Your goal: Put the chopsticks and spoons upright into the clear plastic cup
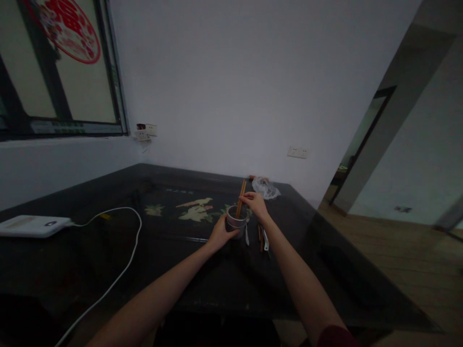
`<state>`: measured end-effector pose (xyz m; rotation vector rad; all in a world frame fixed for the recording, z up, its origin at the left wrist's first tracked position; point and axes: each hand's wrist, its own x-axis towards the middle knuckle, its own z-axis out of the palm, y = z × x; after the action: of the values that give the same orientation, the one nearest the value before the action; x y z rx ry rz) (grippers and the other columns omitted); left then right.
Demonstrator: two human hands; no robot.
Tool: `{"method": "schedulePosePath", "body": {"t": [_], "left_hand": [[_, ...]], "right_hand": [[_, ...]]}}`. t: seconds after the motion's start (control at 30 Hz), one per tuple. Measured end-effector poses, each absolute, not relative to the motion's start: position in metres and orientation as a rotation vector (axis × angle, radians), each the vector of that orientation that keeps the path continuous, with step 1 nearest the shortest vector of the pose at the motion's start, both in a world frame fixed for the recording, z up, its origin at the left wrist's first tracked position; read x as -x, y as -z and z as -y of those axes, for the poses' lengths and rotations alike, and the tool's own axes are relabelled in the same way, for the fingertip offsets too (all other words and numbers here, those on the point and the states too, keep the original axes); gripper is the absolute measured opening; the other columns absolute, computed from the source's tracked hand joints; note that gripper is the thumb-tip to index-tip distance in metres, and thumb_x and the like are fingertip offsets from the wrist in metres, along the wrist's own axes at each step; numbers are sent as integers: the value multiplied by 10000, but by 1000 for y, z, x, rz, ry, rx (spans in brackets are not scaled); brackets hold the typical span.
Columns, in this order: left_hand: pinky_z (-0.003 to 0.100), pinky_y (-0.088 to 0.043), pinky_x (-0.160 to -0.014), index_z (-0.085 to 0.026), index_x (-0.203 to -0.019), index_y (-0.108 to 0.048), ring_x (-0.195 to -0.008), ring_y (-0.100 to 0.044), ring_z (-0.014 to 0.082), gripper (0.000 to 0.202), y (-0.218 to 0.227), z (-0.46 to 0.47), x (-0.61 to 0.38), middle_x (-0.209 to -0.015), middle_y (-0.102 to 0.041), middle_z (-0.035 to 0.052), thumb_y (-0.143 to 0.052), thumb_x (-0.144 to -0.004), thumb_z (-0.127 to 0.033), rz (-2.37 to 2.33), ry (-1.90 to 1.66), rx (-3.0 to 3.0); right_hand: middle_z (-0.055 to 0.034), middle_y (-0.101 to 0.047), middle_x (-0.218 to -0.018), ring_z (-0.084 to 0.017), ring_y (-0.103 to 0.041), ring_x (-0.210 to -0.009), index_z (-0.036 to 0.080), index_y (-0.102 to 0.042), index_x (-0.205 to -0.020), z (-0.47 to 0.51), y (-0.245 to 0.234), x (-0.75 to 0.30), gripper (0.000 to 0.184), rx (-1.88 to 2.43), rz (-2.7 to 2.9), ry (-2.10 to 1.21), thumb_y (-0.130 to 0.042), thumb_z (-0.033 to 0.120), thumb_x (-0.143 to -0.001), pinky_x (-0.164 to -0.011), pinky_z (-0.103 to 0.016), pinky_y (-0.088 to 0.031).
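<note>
My left hand (pixel 221 233) is wrapped round the side of a metal cup (pixel 237 223) that stands upright on the dark table. Wooden chopsticks (pixel 240 195) lean in the cup, their upper ends sticking out above its rim. Over the cup, my right hand (pixel 255 201) pinches the chopsticks near their middle; their lower ends are hidden inside. Just right of the cup, a light-coloured spoon (pixel 247 235) lies on the table. More wooden chopsticks (pixel 261 238) and a white-handled utensil (pixel 266 240) lie beneath my right forearm, partly covered by it.
A crumpled clear plastic bag (pixel 265 188) lies near the wall at the table's back. On the left sits a white power bank-like device (pixel 34 226) with a white cable (pixel 135 241) trailing over the near edge. The dark table (pixel 162 284) bears a flower-and-bird picture (pixel 197 210).
</note>
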<state>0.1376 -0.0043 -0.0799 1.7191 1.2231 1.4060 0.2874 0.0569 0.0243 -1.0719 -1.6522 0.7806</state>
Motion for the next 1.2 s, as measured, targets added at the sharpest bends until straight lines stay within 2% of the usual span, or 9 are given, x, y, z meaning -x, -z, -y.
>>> {"method": "schedulePosePath", "body": {"t": [0.4,0.6,0.73,0.9,1.07,1.2], "left_hand": [[424,-423,-960,-151,-1161,-521,-1106,-565,269,608,83,1,-136,-1177,-609,122,-767,-607,-208,-1213,-1406,-1721],[426,-423,-957,-137,-1146,-538,-1103,-567,276,600,80,3,-136,-1164,-617,130,-772,-598,-207,-1225,-1400,-1712],[429,-419,-962,-140,-1156,-535,-1108,-566,278,608,79,4,-135,-1170,-615,133,-774,-602,-220,-1220,-1384,-1685],[423,-416,-970,-131,-1195,-501,-1138,-547,277,645,81,2,-134,-1209,-589,146,-765,-615,-231,-1217,-1369,-1686],[430,-417,-968,-135,-1177,-508,-1129,-553,278,627,81,2,-135,-1198,-596,144,-767,-614,-230,-1211,-1377,-1687],[428,-424,-957,-144,-1154,-522,-1105,-565,273,615,80,4,-135,-1180,-606,136,-777,-598,-206,-1204,-1401,-1679]], "right_hand": [[-36,-693,-630,-154,-646,-564,154,-652,-654,-82,-19,-283,141,1109,1711,-787,-734,269,-651,-502,-219,-472],[-27,-676,-585,-132,-608,-484,152,-658,-634,-95,-14,-282,100,1146,1689,-833,-709,230,-671,-486,-222,-482],[-30,-683,-603,-133,-617,-503,146,-667,-641,-96,-14,-282,124,1152,1684,-856,-715,258,-664,-499,-223,-499],[-18,-672,-576,-103,-576,-471,148,-673,-621,-92,-17,-284,136,1152,1697,-844,-731,268,-651,-472,-192,-464],[-25,-683,-619,-86,-554,-461,137,-679,-694,-82,-21,-286,142,1136,1689,-902,-717,273,-678,-434,-174,-429],[-30,-684,-674,-101,-578,-519,142,-673,-788,-73,-22,-294,192,1110,1602,-905,-699,302,-686,-460,-189,-450]]}}
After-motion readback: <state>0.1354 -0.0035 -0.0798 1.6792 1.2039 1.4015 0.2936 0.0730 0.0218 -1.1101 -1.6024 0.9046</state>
